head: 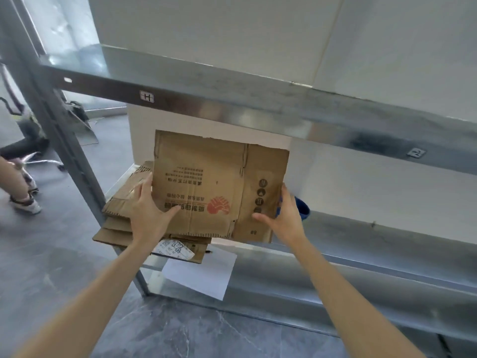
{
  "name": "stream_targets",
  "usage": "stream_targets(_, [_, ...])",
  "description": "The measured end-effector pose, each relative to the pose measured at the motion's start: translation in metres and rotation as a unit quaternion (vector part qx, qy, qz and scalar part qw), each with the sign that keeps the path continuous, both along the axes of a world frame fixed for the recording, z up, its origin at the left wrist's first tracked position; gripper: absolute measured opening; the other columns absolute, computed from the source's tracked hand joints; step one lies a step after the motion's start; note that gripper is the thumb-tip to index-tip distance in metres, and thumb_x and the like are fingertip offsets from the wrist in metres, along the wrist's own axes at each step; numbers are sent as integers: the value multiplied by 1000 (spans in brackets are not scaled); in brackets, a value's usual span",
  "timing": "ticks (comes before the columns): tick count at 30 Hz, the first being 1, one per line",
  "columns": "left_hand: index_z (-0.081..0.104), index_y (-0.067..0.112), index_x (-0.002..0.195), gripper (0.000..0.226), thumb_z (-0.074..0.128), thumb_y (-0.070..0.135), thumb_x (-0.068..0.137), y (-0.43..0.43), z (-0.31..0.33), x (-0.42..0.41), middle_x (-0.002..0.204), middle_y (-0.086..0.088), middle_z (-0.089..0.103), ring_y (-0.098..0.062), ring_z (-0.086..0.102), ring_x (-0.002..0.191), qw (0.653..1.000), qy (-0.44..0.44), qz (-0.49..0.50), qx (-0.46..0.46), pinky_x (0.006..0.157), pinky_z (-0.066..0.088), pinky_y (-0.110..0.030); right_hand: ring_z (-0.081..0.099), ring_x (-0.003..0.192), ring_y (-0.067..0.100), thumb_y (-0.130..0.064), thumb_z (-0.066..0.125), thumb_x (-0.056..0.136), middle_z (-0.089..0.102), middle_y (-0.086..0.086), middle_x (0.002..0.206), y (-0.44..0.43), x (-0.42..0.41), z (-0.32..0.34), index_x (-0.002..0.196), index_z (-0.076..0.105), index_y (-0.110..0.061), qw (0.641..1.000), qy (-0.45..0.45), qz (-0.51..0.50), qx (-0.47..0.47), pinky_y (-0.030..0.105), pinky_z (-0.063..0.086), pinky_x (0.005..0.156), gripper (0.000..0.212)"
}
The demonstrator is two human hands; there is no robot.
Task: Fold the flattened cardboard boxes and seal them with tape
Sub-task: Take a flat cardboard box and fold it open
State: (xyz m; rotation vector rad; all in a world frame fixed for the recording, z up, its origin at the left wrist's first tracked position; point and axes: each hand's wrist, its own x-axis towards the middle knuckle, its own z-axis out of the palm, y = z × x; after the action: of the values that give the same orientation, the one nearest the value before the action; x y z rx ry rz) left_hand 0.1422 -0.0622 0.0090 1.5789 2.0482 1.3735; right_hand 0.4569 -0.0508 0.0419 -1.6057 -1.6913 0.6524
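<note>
Shelf rack point(232, 99): grey metal, spans upper and right of frame.

Flattened box point(216, 187): brown printed cardboard, centre of frame, held up on edge in front of the lower shelf, clear of the pile.

Stack point(118, 218): more flattened boxes, left of centre, lying on the lower shelf and overhanging its front edge.

Sheet of paper point(201, 275): white, below centre, on the shelf under the stack.

Left hand point(149, 210): grasping the box's left edge, thumb on the printed face.

Right hand point(284, 215): grasping the lower right edge, thumb in front.

Blue item point(303, 209): just behind the right hand; not identifiable.

Step judged: fetching one box, folding not yet begun. Next calls for drawing it clear of the rack and pushing opposite edges together to open it square.
</note>
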Motion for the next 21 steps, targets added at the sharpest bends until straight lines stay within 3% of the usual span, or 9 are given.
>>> stream_targets(2, [35,18,151,102,93,28,67,-9,2,18,141,-5,46,-26,51,124,1000,-17,-6,3,97,43,-35,38,138,19,-43,89,65,41,-2,148,-7,15,5,153,24,-20,999,35,3,-13,43,38,113,112])
stream_targets(5, [36,23,147,97,92,31,68,-19,6,45,140,3,46,-17,52,120,998,-47,-39,11,100,48,-37,42,127,7,-54,84,54,41,-16,135,-18,33,11,152,23,-21,996,74,6,-39,35,40,108,121])
stream_targets(7, [37,26,145,96,92,32,67,-21,9,62,134,11,46,-9,50,115,996,-58,-66,23,98,44,-26,42,125,5,-52,86,52,42,-15,137,-22,44,13,152,22,-23,996,70,27,-52,34,41,106,122])
stream_targets(12, [37,25,142,94,92,36,66,-17,10,88,136,3,49,-10,47,114,994,-65,-87,7,98,43,-34,43,134,15,-39,91,58,39,-9,149,-32,70,14,156,16,-28,992,48,75,-86,38,42,110,124])
stream_targets(15, [38,24,138,89,92,34,67,-14,8,99,131,4,50,-11,46,115,993,-71,-96,9,101,45,-37,43,133,13,-29,93,63,37,-8,151,-39,79,12,156,11,-32,991,34,89,-95,33,44,106,124])
stream_targets(18, [35,38,126,80,91,30,69,-14,9,112,124,12,50,-16,51,115,989,-88,-116,20,100,49,-41,45,126,9,-23,93,65,45,-18,137,-41,86,11,142,21,-50,989,30,91,-108,9,46,90,108])
stream_targets(20, [34,42,121,77,90,30,71,-12,11,120,121,12,52,-19,54,114,987,-89,-134,26,96,51,-41,49,122,11,-20,91,68,48,-25,123,-40,91,9,131,32,-46,990,22,76,-114,0,43,80,90])
stream_targets(21, [34,43,121,77,90,30,71,-12,11,123,121,12,52,-19,54,112,985,-89,-143,27,94,52,-40,51,123,14,-18,90,69,50,-23,121,-39,94,8,132,37,-39,991,19,66,-115,3,42,84,85])
